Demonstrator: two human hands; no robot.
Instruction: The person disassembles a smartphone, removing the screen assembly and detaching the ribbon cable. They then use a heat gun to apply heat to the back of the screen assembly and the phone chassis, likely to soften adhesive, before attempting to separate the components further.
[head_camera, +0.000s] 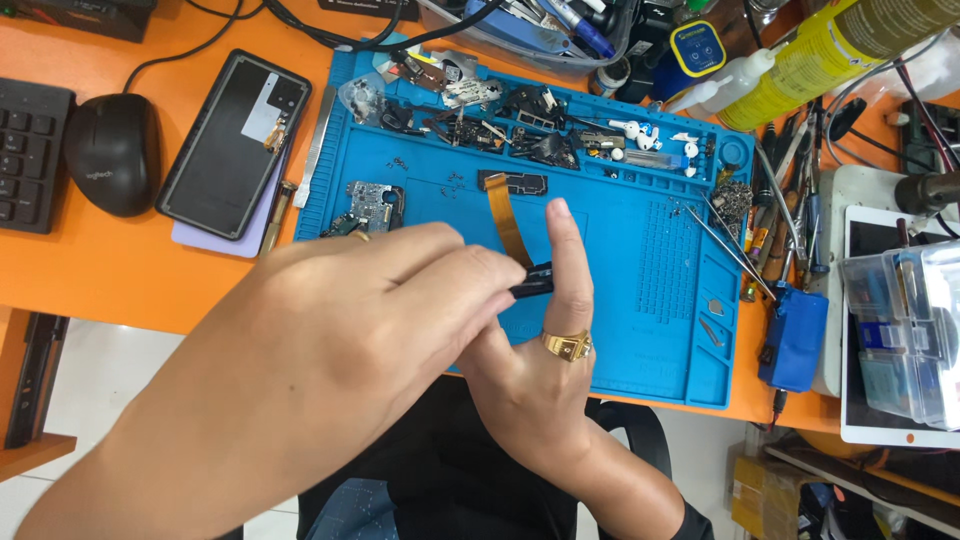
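A small black part (533, 280) sits between the two hands, above the near half of the blue repair mat (650, 330). An orange flex ribbon (508, 230) runs up from it to a black connector block (512, 182) lying on the mat.

Left hand (350, 330): positioned in the foreground, covering the lower left of the mat. Its fingers are curled inward and closed, with the fingertips (500, 275) pinching the left end of the black part. The rest of the grip is hidden behind the knuckles.

Right hand (530, 390): rises from below, back of the hand toward the camera. One finger (570, 250) is extended straight up and presses against the right side of the black part. A gold ring (568, 345) sits on this hand. The remaining fingers are folded behind the left hand; how they are set cannot be told.

Surroundings: a bare circuit board (372, 205) lies on the mat just beyond the left hand. A phone (233, 145) with its back facing up rests on the orange desk (120, 270), left of the mat, near a black mouse (112, 152). Loose screws and small components fill the mat's upper compartments (480, 115). Metal tweezers (730, 250) lie at the mat's right side.
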